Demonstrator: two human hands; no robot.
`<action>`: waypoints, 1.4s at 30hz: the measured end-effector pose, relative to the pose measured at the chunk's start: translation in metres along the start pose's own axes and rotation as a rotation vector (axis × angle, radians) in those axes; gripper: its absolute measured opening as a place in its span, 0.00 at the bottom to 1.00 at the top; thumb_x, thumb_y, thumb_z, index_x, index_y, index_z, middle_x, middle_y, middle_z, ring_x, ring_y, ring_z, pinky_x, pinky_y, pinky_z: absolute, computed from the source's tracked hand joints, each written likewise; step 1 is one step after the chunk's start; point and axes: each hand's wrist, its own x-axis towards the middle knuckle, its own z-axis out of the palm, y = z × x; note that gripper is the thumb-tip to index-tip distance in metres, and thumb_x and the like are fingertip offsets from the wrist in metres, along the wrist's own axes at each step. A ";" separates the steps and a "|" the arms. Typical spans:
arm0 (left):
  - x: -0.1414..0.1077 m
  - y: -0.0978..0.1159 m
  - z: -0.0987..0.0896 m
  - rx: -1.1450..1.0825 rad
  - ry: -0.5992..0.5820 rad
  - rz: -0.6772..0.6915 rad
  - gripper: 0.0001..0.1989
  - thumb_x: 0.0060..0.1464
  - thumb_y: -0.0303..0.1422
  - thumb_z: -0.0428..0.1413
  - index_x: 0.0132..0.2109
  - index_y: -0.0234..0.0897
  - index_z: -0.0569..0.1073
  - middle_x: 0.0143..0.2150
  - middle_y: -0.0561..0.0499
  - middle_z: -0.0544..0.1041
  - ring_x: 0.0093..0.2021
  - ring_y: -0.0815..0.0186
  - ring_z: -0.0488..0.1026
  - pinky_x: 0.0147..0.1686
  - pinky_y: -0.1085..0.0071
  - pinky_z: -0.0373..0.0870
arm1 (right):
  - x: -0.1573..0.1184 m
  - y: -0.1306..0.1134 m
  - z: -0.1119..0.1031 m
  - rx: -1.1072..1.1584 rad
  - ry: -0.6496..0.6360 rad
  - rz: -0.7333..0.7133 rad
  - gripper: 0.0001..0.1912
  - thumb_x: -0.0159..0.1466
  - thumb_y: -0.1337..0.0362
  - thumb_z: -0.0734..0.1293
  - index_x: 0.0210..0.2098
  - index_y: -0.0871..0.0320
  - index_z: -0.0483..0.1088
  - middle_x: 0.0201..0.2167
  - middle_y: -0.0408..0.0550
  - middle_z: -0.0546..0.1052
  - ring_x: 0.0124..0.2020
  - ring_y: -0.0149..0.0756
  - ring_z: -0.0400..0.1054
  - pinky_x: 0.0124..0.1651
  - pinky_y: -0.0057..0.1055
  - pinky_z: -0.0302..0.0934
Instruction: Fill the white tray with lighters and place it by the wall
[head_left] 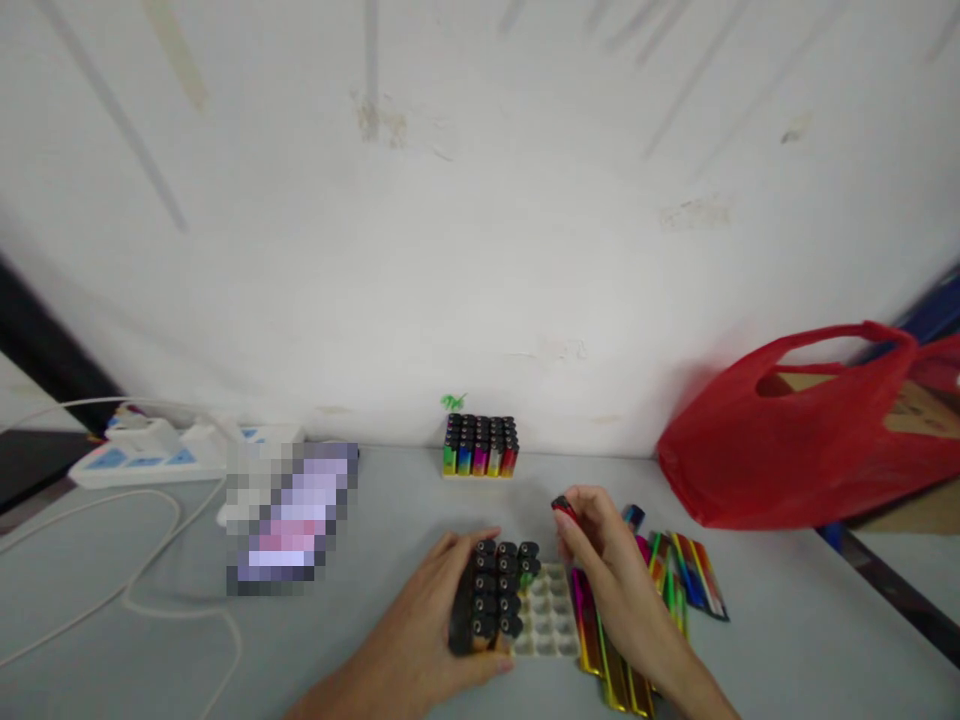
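Observation:
In the head view, a pale tray (pixel 555 615) with rows of round-edged pockets lies on the table. Upright lighters (pixel 486 585) with black tops fill its left columns, and the right columns show bare pockets. My left hand (pixel 431 610) curls around the tray's left side, thumb at the front edge and fingers at the back. Pinched in my right hand (pixel 604 560) is a red lighter (pixel 564 508) with a black top, held above the tray's back right corner. Loose shiny multicoloured lighters (pixel 615 670) lie under and beside my right hand, partly hidden by it.
A full block of lighters (pixel 480 458) stands against the wall (pixel 480 250). To the left are a blurred-out phone (pixel 300 515), a white power strip (pixel 157 460) and loose white cables (pixel 176 520). A red bag (pixel 780 450) with cardboard inside sits at the right.

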 end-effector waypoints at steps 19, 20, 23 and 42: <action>0.000 -0.003 0.001 -0.002 0.003 0.024 0.51 0.46 0.31 0.76 0.74 0.48 0.66 0.71 0.41 0.73 0.72 0.42 0.69 0.75 0.47 0.64 | -0.006 0.006 0.012 0.757 -0.118 0.396 0.32 0.67 0.37 0.66 0.20 0.51 0.55 0.16 0.32 0.47 0.19 0.28 0.36 0.21 0.30 0.33; -0.001 -0.003 0.001 0.001 0.002 0.015 0.51 0.45 0.31 0.76 0.74 0.48 0.66 0.71 0.40 0.73 0.72 0.41 0.69 0.75 0.46 0.64 | -0.007 0.005 0.014 0.768 -0.131 0.404 0.31 0.66 0.37 0.66 0.20 0.51 0.55 0.16 0.32 0.47 0.18 0.28 0.35 0.21 0.30 0.33; -0.001 -0.003 0.000 0.004 -0.004 0.016 0.51 0.46 0.32 0.76 0.74 0.49 0.66 0.71 0.40 0.72 0.71 0.41 0.70 0.74 0.45 0.64 | -0.009 0.000 0.018 0.788 -0.161 0.414 0.31 0.65 0.38 0.67 0.19 0.50 0.54 0.15 0.32 0.47 0.18 0.27 0.36 0.21 0.30 0.33; -0.001 0.001 -0.001 0.032 -0.010 0.031 0.51 0.46 0.28 0.75 0.74 0.48 0.65 0.71 0.42 0.73 0.71 0.42 0.70 0.74 0.48 0.64 | -0.009 -0.004 0.019 0.723 -0.195 0.460 0.35 0.64 0.31 0.67 0.21 0.51 0.53 0.18 0.32 0.47 0.20 0.27 0.36 0.24 0.30 0.33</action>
